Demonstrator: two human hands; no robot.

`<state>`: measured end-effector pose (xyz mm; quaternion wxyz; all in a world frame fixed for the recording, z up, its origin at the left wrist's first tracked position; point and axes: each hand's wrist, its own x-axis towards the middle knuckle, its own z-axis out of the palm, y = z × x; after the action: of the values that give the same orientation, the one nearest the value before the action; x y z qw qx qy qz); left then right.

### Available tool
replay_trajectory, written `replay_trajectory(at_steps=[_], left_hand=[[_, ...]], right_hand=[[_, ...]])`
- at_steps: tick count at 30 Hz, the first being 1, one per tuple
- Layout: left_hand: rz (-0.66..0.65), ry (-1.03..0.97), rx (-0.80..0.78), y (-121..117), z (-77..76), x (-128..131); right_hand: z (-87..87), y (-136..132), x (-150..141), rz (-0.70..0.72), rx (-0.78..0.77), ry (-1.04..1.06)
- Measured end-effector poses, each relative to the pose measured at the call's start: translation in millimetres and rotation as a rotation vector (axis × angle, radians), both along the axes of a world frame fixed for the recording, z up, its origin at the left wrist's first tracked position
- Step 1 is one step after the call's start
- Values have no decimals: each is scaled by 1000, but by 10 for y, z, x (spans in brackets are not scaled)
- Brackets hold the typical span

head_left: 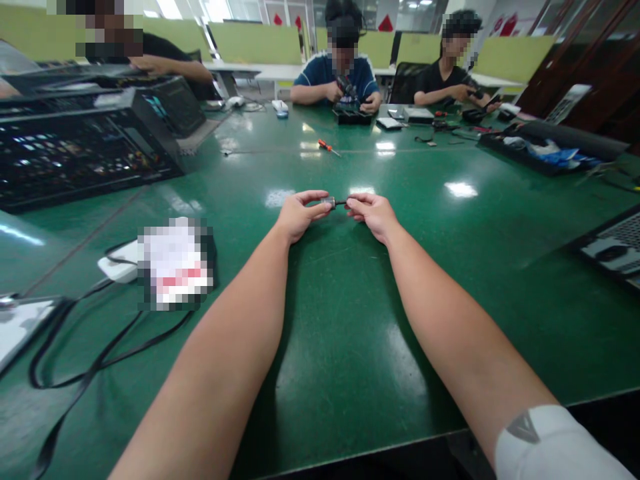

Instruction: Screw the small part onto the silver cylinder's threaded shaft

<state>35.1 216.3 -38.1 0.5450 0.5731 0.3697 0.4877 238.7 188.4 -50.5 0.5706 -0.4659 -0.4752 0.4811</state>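
Observation:
Both my arms stretch out over the green table [350,320]. My left hand [299,213] is closed, its fingertips pinching a small silvery cylindrical part [329,201]. A thin dark stub sticks out of that part to the right. My right hand [371,213] is closed on the stub's other end. The two hands are almost touching, resting on the table top near its middle.
An open black electronics chassis [75,147] sits at the left. A white adapter with a black cable [100,353] lies at the near left. A red-handled screwdriver [327,147] lies farther back. Three other people work at the far side. Black trays and a laptop [613,250] stand at the right.

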Motion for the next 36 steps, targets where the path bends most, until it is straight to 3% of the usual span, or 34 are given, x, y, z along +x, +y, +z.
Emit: replay_trajectory(at_steps=[11, 16, 19, 22, 25, 27, 29, 31, 34, 36], left_hand=[[-35, 190, 47, -132, 60, 108], [-16, 252, 43, -445, 94, 80], [-63, 299, 26, -867, 127, -14], [-158, 357, 27, -1445, 160, -161], [-286, 326, 65, -2008, 198, -306], [-352, 298, 163, -2261, 239, -358], [-359, 289, 323, -2380, 297, -367], [-301, 299, 476, -2390, 360, -354], [-175, 329, 604, -2331, 429, -364], [-158, 359, 632, -2302, 444, -398]], right_hand=[[47, -87, -68, 28, 18, -110], [106, -253, 11, -30, 20, -46], [140, -515, 39, -45, 1, 1], [156, -982, 22, -12, -66, 132], [196, -1576, 16, 194, -145, 218], [264, -1921, 37, 429, -140, 154], [360, -2151, 64, 622, -75, -34], [454, -2258, 74, 704, 34, -237], [518, -2281, 43, 659, 160, -413], [503, -2268, 10, 612, 187, -463]])
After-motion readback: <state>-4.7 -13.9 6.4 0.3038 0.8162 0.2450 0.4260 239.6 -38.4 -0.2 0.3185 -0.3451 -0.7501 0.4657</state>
